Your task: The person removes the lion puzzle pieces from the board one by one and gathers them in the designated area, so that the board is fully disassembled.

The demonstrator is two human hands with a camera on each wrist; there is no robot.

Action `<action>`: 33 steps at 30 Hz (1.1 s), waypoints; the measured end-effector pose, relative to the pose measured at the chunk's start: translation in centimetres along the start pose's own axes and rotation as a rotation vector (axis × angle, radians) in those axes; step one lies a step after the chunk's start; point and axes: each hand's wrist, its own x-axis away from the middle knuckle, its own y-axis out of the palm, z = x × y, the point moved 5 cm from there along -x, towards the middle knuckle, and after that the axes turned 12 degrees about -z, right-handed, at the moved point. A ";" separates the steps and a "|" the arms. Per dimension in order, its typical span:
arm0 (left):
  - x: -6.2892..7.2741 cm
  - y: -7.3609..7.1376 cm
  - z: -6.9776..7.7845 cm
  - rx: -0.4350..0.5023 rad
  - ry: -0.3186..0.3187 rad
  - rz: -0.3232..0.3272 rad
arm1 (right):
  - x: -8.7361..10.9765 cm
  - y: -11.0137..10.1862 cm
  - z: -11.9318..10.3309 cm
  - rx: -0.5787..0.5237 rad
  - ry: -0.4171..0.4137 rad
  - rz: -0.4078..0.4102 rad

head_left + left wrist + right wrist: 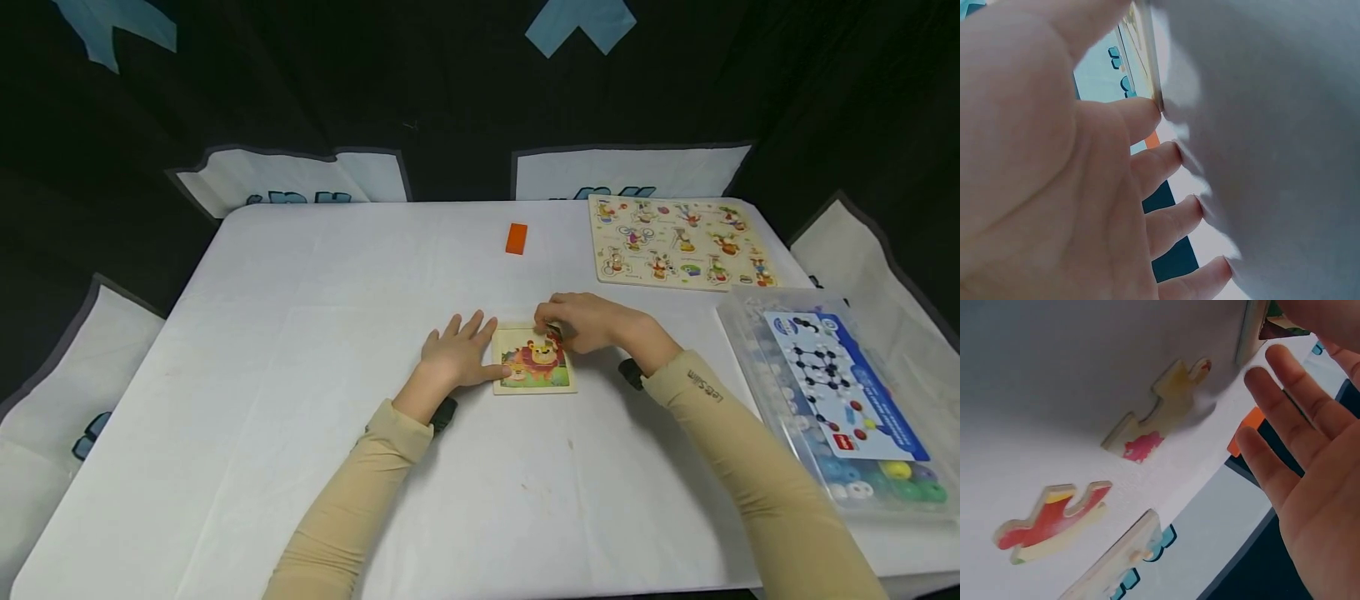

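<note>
A small wooden jigsaw puzzle (534,379) with a lion picture lies flat on the white table. My left hand (453,360) rests at its left side, fingers spread on the cloth, with the thumb on the frame's edge. At the upper right corner my right hand (583,322) pinches a dark puzzle piece (1279,330) between thumb and index finger, its other fingers extended. Two loose jigsaw pieces show in the right wrist view: a pale yellow piece (1169,403) with a pink patch and a red piece (1050,522). The pinching fingertips partly hide the held piece.
An orange block (516,238) lies beyond the puzzle. A wooden board with cartoon figures (675,242) is at the far right. Nearer on the right stands a clear plastic box (765,375) with coloured balls and a blue-and-white card. Dark curtains surround the table.
</note>
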 end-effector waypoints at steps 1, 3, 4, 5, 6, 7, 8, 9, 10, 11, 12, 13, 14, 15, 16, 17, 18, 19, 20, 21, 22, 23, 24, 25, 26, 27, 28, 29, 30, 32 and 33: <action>0.0 0.0 0.0 0.001 0.001 0.001 | 0.0 0.0 0.0 -0.015 -0.005 -0.003; 0.0 0.0 0.0 -0.002 0.000 0.001 | 0.1 0.1 0.1 -0.048 -0.020 0.001; 0.0 0.0 0.0 -0.004 0.000 0.001 | 0.1 0.1 0.1 -0.059 -0.026 0.006; 0.0 0.0 0.0 -0.005 0.000 0.002 | 0.2 0.1 0.1 -0.069 -0.031 0.012; 0.0 0.0 0.0 -0.008 0.000 0.004 | 0.2 0.1 0.1 -0.075 -0.033 0.018; 0.0 0.0 0.0 -0.011 -0.001 0.003 | 0.3 0.0 0.1 -0.079 -0.037 0.025; 0.0 0.0 0.0 -0.014 -0.002 0.003 | 0.3 0.0 0.1 -0.084 -0.040 0.029; 0.0 0.0 0.0 -0.017 -0.002 0.003 | 0.4 0.0 0.2 -0.089 -0.040 0.031; 0.0 0.0 0.0 -0.019 -0.002 0.003 | 0.4 0.0 0.2 -0.093 -0.042 0.032; 0.0 0.0 0.0 -0.020 -0.002 0.003 | 0.4 0.0 0.2 -0.100 -0.041 0.030; 0.0 0.0 0.0 -0.021 -0.002 0.002 | 0.4 0.1 0.3 -0.105 -0.038 0.025; 0.0 0.0 0.0 -0.021 -0.002 0.002 | 0.4 0.1 0.3 -0.111 -0.035 0.021; 0.1 0.0 0.0 -0.022 -0.002 0.002 | 0.5 0.1 0.4 -0.118 -0.033 0.018; 0.1 0.0 0.0 -0.021 -0.002 0.001 | 0.5 0.1 0.4 -0.125 -0.031 0.015; 0.1 0.0 0.0 -0.021 -0.002 0.000 | 0.6 0.1 0.5 -0.131 -0.025 0.015; 0.1 0.0 0.0 -0.020 -0.002 0.001 | 0.6 0.1 0.5 -0.137 -0.023 0.017; 0.1 0.0 0.0 -0.018 -0.001 0.001 | 0.7 0.2 0.6 -0.142 -0.019 0.019; 0.0 -0.1 0.0 -0.015 0.000 0.002 | 0.8 0.1 0.6 -0.147 -0.017 0.024; 0.0 -0.1 0.0 -0.014 0.001 0.003 | 0.8 0.1 0.7 -0.153 -0.017 0.029; 0.0 -0.1 0.0 -0.011 0.002 0.003 | 0.9 0.2 0.7 -0.159 -0.017 0.034; 0.0 -0.1 0.0 -0.010 0.003 0.005 | 1.0 0.2 0.7 -0.163 -0.016 0.037; 0.0 -0.1 0.0 -0.009 0.004 0.005 | 1.1 0.2 0.8 -0.169 -0.016 0.040; -0.1 -0.1 0.0 -0.009 0.006 0.006 | 1.2 0.3 0.8 -0.176 -0.014 0.041; -0.1 -0.1 0.0 -0.008 0.007 0.007 | 1.2 0.3 0.8 -0.183 -0.014 0.045; -0.1 0.0 0.0 -0.007 0.007 0.006 | 1.3 0.4 0.9 -0.190 -0.013 0.049; -0.2 0.0 0.0 -0.005 0.008 0.005 | 1.4 0.4 1.0 -0.197 -0.012 0.054; -0.2 0.0 0.0 -0.005 0.009 0.005 | 1.5 0.5 1.1 -0.207 -0.011 0.062; -0.2 0.0 0.0 -0.003 0.010 0.005 | 1.6 0.6 1.2 -0.224 -0.007 0.071; -0.2 0.0 0.0 -0.002 0.011 0.006 | 1.7 0.6 1.3 -0.241 -0.003 0.081; -0.2 0.0 0.0 0.000 0.008 0.005 | 1.8 0.7 1.6 -0.283 0.003 0.097; -0.2 0.1 -0.1 0.001 0.009 0.006 | 1.9 0.8 1.6 -0.304 0.007 0.104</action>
